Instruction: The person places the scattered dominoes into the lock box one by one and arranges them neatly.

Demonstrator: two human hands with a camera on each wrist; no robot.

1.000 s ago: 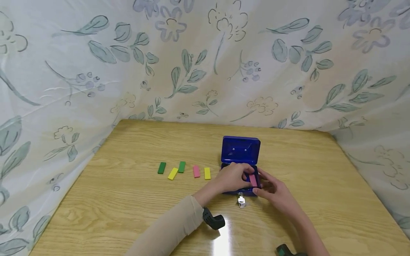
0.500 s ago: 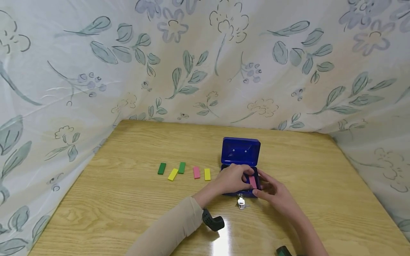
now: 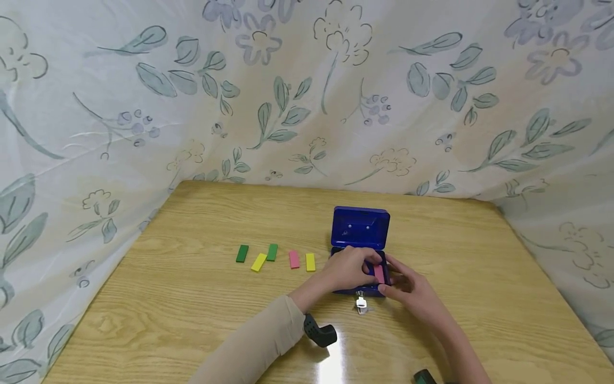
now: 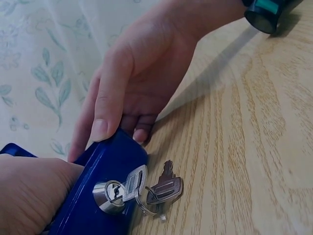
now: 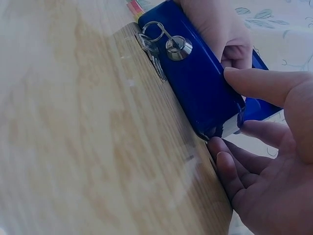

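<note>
The right hand (image 3: 414,290) grips the front right corner of the blue box (image 5: 195,88), its thumb on the front rim and its fingers along the right end. The left hand (image 3: 349,266) reaches into the box with bent fingers; thumb and forefinger come right up to one pink block (image 3: 379,273) inside, at the right end, but whether they pinch it I cannot tell.

Largest is one floral cloth (image 3: 288,96), hanging behind and around one wooden table (image 3: 168,298). One beige sleeve (image 3: 249,341) covers the left forearm. The one box stands on the table, right of its middle, with its single lid (image 3: 361,226) raised at the back. Two black wrist devices (image 3: 320,332) show, one at each wrist.

Six blocks are in sight: the one in the box and five lying on the table to its left. From left to right these five are a dark green block (image 3: 242,254), a slanted yellow block (image 3: 259,262), a lighter green block (image 3: 272,253), a second pink block (image 3: 294,260) and an upright-lying yellow block (image 3: 310,262), all apart.

One round lock (image 5: 178,48) sits in the box's front. Two keys (image 4: 166,190) share one thin ring (image 5: 152,22); one key is in the lock.
</note>
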